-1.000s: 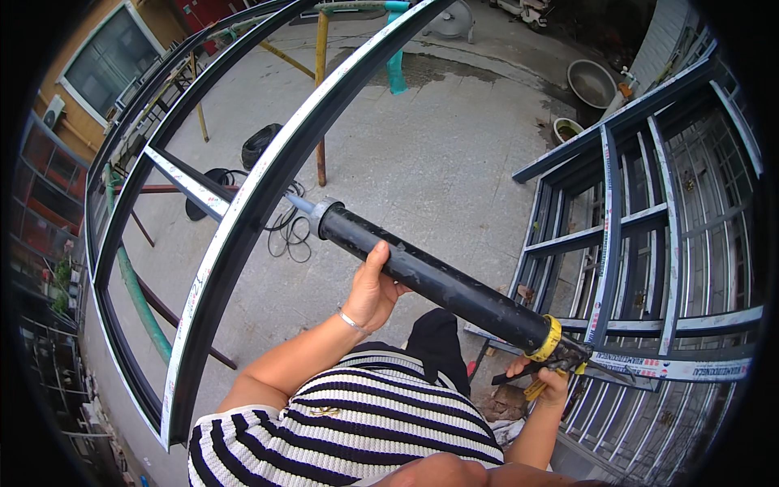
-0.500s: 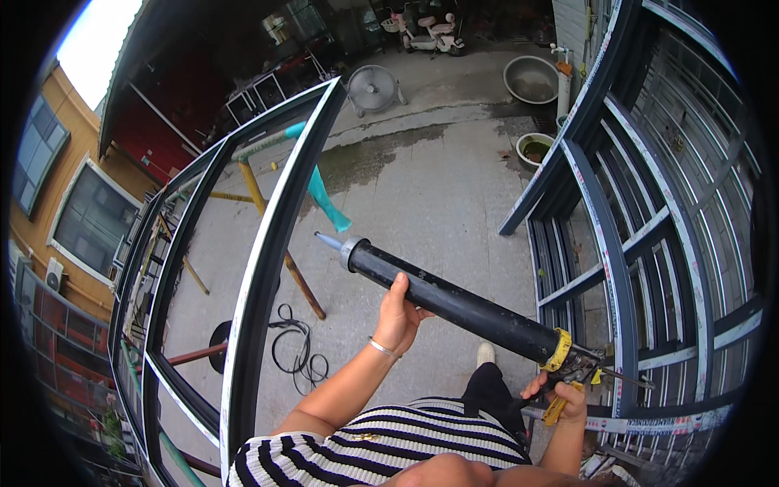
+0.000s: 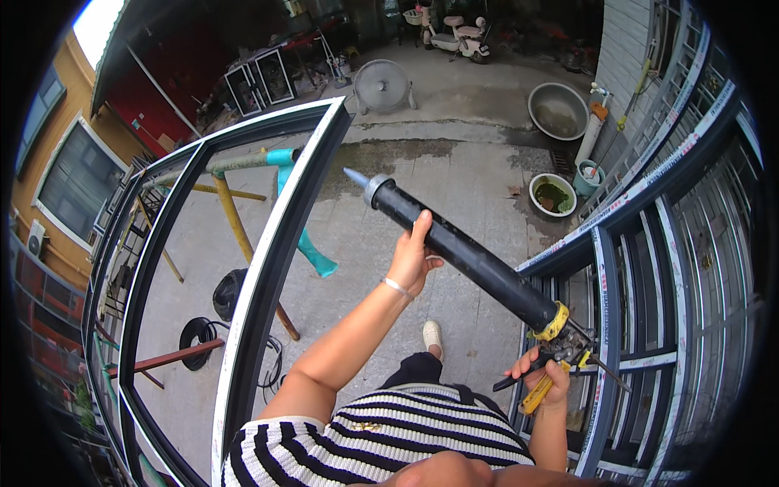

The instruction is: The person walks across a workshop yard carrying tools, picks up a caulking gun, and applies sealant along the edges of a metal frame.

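A long black caulking gun (image 3: 479, 268) lies slantwise across my front, its pale blue nozzle (image 3: 355, 176) pointing up and to the left. My left hand (image 3: 414, 258) wraps round the barrel toward its front, thumb on top. At the rear end, beside the yellow collar (image 3: 553, 322), my right hand (image 3: 545, 380) grips the yellow-and-black handle (image 3: 535, 393). Left of the nozzle stands a large dark window frame (image 3: 272, 252) with a white face edge; nozzle and frame are apart.
Yellow and green pipe stands (image 3: 235, 207) support the frame, with teal wrapping (image 3: 318, 256) hanging down. More frames (image 3: 604, 316) lean at the right. A black cable coil (image 3: 195, 345) lies on the floor. Farther off are a fan (image 3: 383, 84), a basin (image 3: 560, 112), a bowl (image 3: 553, 196) and a scooter (image 3: 454, 36).
The gun and both hands have shifted: the nozzle sits higher and slightly more right in view. The whole view has moved, and my foot shows farther left on the floor.
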Demonstrator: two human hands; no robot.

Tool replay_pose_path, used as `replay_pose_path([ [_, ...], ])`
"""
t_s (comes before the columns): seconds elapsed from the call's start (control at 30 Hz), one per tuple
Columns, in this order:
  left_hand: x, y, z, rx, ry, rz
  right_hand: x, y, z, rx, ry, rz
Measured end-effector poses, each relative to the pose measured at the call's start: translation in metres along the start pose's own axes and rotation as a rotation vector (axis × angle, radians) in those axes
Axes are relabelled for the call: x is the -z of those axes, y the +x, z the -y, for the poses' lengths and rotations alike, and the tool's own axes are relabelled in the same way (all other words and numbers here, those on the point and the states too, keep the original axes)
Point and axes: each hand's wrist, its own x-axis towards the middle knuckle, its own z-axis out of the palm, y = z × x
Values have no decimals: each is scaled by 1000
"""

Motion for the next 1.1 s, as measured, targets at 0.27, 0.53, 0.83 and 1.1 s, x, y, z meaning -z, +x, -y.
replay_pose_path([
  [0.27,14,163,-58,2,109,-66,16,174,-5,-20,68,-17],
  [0.53,23,246,-65,32,71,-189,40,272,14,-134,78,-60],
  [0.83,18,284,-64,42,3,-291,62,332,59,-281,44,-25],
  [1.1,8,287,-60,4,-22,-348,76,350,80,-362,58,35],
])
